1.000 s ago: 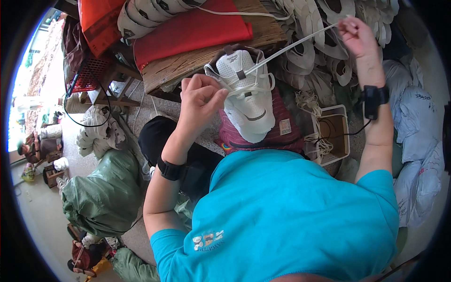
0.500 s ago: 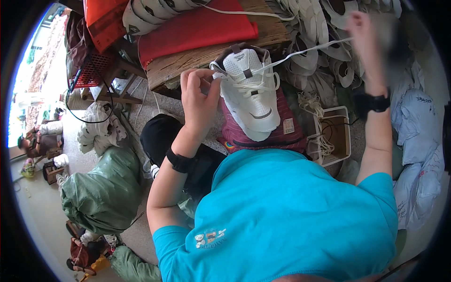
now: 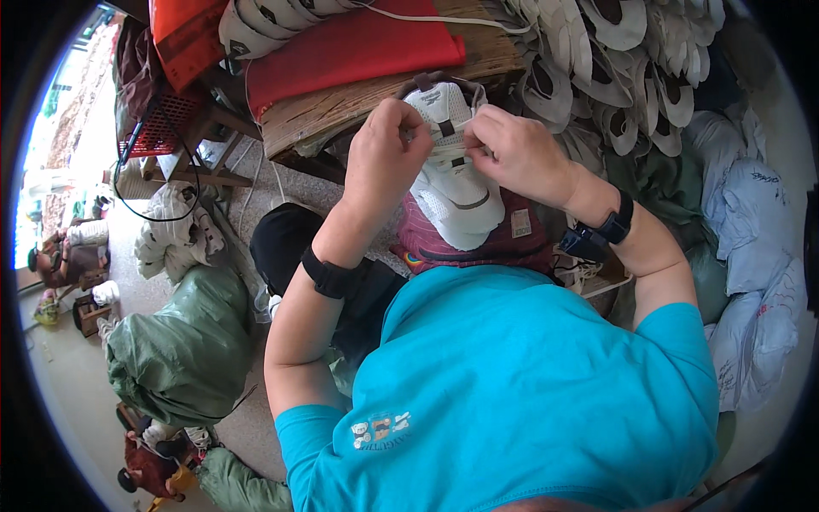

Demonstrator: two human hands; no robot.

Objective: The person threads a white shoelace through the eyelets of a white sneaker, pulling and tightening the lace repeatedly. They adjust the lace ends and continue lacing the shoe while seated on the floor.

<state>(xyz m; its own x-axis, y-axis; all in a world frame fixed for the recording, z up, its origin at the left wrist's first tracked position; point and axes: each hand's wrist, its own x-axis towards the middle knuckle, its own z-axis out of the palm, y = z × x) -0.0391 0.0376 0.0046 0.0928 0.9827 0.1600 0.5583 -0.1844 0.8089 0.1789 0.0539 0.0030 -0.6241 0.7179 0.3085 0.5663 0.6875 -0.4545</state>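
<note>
A white mesh shoe upper (image 3: 458, 209) with dark trim rests on a maroon striped cloth (image 3: 522, 243) over my lap, its toe pointing toward me. White laces (image 3: 452, 152) cross its tongue. My left hand (image 3: 388, 155) is closed in a pinch at the left eyelet edge of the upper. On the opposite edge, my right hand (image 3: 522, 158) pinches the white shoelace near the eyelets. Its fingertips and the lace's end are partly hidden.
Ahead stands a wooden bench (image 3: 341, 111) with a red cloth (image 3: 358, 53) and stacked white shoe parts (image 3: 273, 26). More uppers (image 3: 610, 77) hang at the far right. A lace box (image 3: 610, 286) sits right, beside pale sacks (image 3: 755, 222). Green sacks (image 3: 183, 341) lie left; people (image 3: 153, 461) sit beyond.
My right hand has come back from the far right, where it held the lace stretched out, to the shoe's right edge. My left hand has shifted slightly right and farther up the shoe.
</note>
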